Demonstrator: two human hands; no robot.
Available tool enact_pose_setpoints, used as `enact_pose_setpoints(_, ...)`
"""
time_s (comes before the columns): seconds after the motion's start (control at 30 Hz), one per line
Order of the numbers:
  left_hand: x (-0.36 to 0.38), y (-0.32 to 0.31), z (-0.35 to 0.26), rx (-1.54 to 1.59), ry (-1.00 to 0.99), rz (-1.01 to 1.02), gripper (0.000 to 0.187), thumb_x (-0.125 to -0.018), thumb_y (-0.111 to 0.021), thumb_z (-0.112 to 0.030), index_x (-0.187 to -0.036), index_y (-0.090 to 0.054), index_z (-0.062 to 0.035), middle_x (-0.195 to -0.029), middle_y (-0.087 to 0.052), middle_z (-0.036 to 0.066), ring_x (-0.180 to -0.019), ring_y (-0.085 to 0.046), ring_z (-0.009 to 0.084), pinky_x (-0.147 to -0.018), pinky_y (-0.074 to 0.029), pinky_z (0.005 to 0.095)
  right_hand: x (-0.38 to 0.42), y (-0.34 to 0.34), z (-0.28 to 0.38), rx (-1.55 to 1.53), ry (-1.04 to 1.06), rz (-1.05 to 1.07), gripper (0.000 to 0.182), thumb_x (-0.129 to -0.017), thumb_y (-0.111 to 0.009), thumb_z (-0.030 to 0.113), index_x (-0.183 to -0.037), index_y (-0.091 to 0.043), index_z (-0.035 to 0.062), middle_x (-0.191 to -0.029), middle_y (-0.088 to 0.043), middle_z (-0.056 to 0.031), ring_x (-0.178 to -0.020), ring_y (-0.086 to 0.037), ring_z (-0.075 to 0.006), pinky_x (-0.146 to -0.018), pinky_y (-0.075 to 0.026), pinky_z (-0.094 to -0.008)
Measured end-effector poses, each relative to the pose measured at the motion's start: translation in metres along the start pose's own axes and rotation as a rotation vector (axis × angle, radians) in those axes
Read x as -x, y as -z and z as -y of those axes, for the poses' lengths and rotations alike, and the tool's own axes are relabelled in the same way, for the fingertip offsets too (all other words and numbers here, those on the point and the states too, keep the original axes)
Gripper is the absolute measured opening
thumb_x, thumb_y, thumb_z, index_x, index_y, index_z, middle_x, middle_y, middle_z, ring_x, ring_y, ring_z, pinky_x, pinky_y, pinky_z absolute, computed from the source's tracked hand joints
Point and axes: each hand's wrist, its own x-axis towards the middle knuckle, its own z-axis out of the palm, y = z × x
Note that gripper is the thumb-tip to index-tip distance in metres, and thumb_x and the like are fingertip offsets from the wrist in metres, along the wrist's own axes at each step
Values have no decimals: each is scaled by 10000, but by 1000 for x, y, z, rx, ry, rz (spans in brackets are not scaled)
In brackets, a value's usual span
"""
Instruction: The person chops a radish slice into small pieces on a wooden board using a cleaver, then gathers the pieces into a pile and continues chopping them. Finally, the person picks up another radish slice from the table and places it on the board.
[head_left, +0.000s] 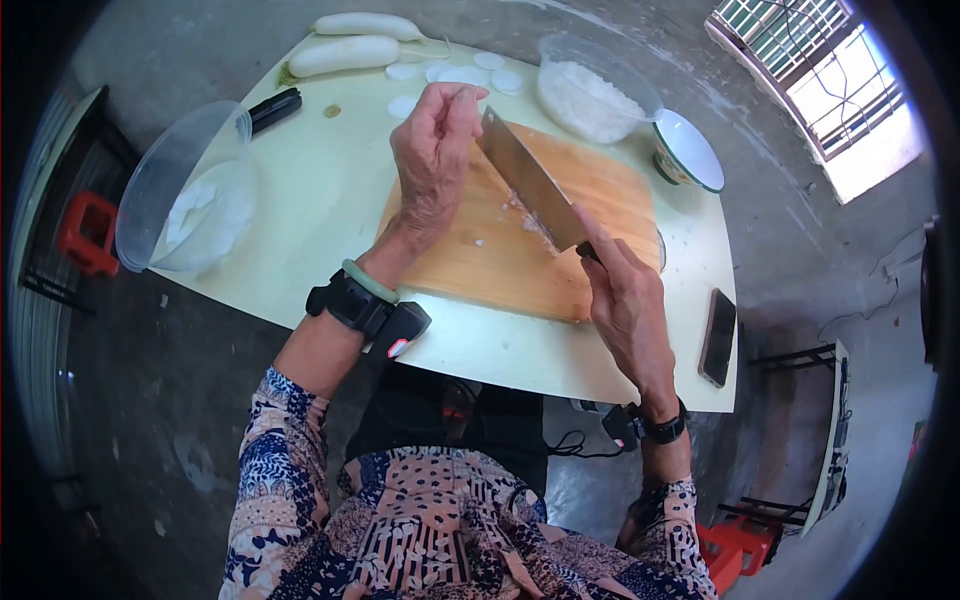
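My right hand (625, 300) is wrapped round the dark handle of a cleaver (535, 185). Its broad blade slants up and left over the wooden cutting board (600, 180), with the lower edge close to the wood. Small whitish chopped bits (530, 222) lie along that edge and on the board. Near the blade's far end, my left hand (437, 140) is raised over the board's left side with its fingers curled together; whether anything is in them I cannot tell.
At the back lie white radishes (345, 57) and round white slices (402, 106). A clear bowl of white shreds (590, 100) and an enamel bowl (688, 152) stand back right. Left are a clear plastic bowl (185, 190) and a black object (275, 110). A phone (717, 338) lies near the right edge.
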Motion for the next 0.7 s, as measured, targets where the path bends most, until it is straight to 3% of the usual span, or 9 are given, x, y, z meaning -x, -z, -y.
enact_pose_setpoints(0.53,-2,1,1,-38,6,11,257,-1089,-589,-251,-1086,-731,-37,-774,-615,-31,-690,-504,41,-649,-438,217,-3,-5,-3,117,-33,23,649,-975,-591,-73,-1556,-525,210,-979,-682,-172,-784,-650,-301,-771,-526,-440)
enact_pose_setpoints(0.7,-2,0,1,-33,6,13,255,-1087,-595,-257,-1085,-732,-42,-776,-616,-33,-691,-506,43,-646,-434,219,-3,-1,-2,-28,-14,-89,628,-984,-574,-69,-1553,-530,194,-997,-691,-180,-788,-640,-301,-791,-525,-424)
